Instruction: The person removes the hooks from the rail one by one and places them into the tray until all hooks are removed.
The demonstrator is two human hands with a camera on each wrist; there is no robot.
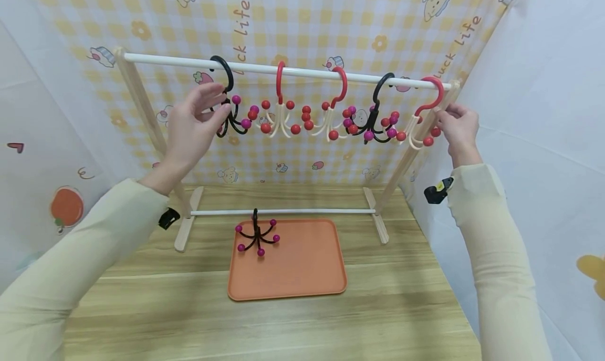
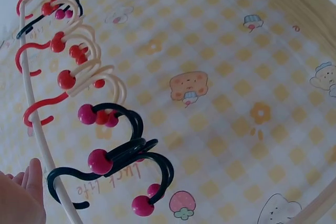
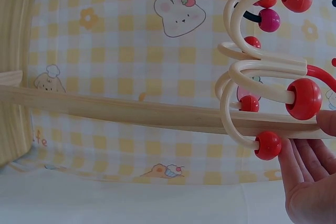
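A black hook hanger with magenta balls hangs at the left of the white rod. My left hand is beside it with relaxed fingers; the left wrist view shows this hand apart from the hanger. At the far right, my right hand grips the wooden post, thumb on its near side and fingers partly hidden behind it. Close to those fingers hangs a cream hanger with a red hook and red balls.
Two red-hooked cream hangers and another black one hang between. Below, an orange tray on the wooden table holds a black hanger with magenta balls. A lower white rod crosses behind the tray.
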